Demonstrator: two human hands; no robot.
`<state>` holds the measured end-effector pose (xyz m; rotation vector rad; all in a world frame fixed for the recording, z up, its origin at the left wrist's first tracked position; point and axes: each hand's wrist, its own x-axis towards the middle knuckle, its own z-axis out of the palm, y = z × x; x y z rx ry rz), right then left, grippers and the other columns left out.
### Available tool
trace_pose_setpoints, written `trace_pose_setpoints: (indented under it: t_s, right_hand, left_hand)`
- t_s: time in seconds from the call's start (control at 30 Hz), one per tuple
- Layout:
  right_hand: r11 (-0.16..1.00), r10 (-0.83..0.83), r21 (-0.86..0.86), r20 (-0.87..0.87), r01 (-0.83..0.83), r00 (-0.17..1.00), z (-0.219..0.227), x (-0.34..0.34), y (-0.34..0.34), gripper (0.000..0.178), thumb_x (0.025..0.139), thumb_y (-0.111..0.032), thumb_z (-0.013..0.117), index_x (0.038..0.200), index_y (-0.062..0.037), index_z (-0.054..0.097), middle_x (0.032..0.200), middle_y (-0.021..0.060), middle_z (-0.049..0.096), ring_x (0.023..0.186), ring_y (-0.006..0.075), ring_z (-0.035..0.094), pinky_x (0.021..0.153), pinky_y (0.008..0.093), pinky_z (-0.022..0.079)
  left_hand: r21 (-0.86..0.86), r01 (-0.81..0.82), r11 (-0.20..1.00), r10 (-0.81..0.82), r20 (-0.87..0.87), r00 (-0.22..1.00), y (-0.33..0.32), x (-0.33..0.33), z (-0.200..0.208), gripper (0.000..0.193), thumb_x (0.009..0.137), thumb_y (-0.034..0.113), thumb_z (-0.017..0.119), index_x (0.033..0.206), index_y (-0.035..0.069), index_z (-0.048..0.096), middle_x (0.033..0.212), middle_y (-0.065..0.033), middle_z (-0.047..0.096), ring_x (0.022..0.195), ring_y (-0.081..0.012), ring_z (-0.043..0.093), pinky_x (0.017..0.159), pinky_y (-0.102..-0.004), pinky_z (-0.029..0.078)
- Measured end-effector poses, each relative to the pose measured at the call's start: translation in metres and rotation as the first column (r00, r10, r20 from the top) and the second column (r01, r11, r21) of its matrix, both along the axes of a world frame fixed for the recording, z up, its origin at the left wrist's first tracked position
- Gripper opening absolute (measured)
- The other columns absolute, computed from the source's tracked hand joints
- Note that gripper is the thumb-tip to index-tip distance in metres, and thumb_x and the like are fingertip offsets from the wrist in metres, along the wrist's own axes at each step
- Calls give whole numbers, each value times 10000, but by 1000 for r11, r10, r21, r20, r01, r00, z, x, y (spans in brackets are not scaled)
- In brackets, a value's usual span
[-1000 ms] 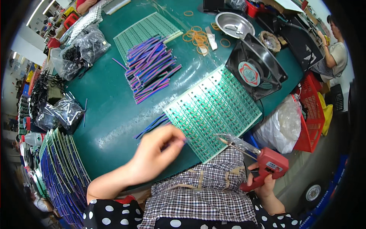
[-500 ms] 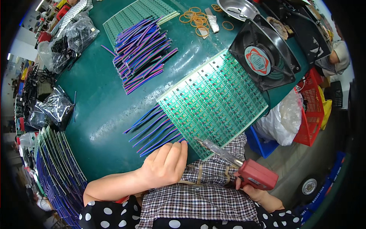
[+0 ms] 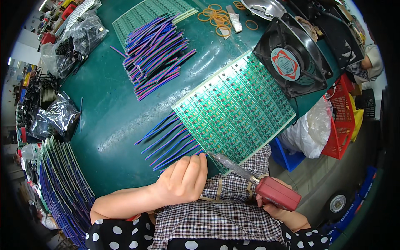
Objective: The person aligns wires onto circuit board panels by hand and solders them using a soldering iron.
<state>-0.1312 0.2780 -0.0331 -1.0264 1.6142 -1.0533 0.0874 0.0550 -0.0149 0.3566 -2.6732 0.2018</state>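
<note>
A green circuit board panel [image 3: 235, 112] lies tilted on the table before me, with several blue, red and dark wires [image 3: 166, 141] sticking out from its left edge. My left hand [image 3: 185, 177] is closed, thumb and finger pinching a wire at the panel's lower left edge. In my right hand [image 3: 271, 207] is a red-bodied soldering gun [image 3: 278, 193], its wrapped barrel pointing up and left. The tip is close to my left fingertips at the board's edge; whether it touches the joint I cannot tell.
A pile of cut wires [image 3: 154, 58] lies beyond, by more board panels [image 3: 146, 16]. A black fan [image 3: 287, 62] stands at the panel's far right corner. Rubber bands [image 3: 216, 18] and a metal bowl [image 3: 264, 8] are farther back. Wired boards [image 3: 66, 183] stand at left; red crates [image 3: 339, 125] at right.
The soldering gun has moved slightly left, bringing its tip nearer my left fingertips. My left hand has shifted a little right, still pinching.
</note>
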Motion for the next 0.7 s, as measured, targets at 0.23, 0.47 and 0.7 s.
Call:
trace_pose_setpoints:
  t_s: [0.23,0.47,0.7]
  right_hand:
    - [996,47,-79,-5,-47,999,3,1,-11,633,737,-389,804,1111,66,573,851,77,677,680,169,664,616,259,516]
    - [924,24,-340,-409,-177,912,2,2,-23,541,797,-485,723,1025,-4,626,802,38,661,650,150,643,581,255,483]
    - [974,45,-212,-170,-81,984,7,3,-10,536,796,-504,715,1002,-14,644,826,51,663,670,162,650,590,259,488]
  left_hand:
    - [-50,16,999,-14,47,999,-2,1,1,256,647,71,598,855,-57,672,771,-85,602,667,-157,602,542,-204,494]
    - [-81,1,997,3,49,999,0,1,2,253,649,79,604,855,-54,668,768,-81,598,661,-150,592,532,-196,484]
    - [-36,2,999,0,44,999,2,-1,2,301,613,47,619,888,-65,670,784,-90,589,645,-163,589,482,-203,433]
